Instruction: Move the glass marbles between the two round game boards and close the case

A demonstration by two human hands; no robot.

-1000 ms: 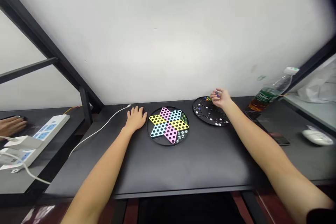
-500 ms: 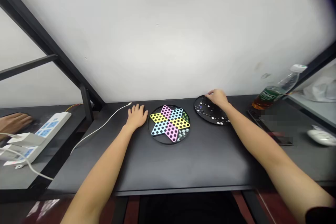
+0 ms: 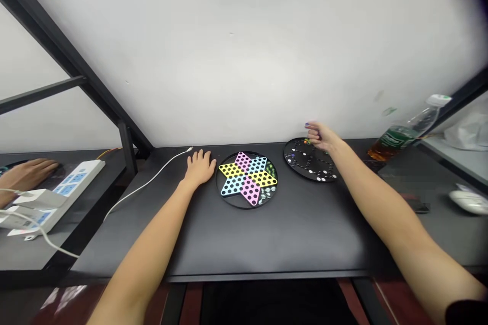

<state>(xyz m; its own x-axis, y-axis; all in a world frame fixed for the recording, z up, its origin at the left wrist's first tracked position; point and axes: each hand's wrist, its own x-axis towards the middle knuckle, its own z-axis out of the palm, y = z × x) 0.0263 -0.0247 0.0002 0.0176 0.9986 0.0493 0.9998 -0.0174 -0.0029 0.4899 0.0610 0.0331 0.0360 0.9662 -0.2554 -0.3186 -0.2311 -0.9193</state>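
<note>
My left hand lies flat on the dark table with fingers spread, just left of a round board bearing a pink, blue and yellow star with holes. Green and clear marbles sit in the board's right-hand compartments. Over the back right edge of a round black tray is my right hand, raised, its fingertips pinching a small purple piece. White pieces and one purple piece are scattered on the tray, with small orange and green ones at its back edge.
A tilted bottle of amber drink and a white mouse are at the right. A white cable and power strip are at the left, near another person's hand.
My right hand has lifted from the black tray's back edge, and a purple piece now shows at its fingertips. My left hand stays put. The other person's hand has shifted right.
</note>
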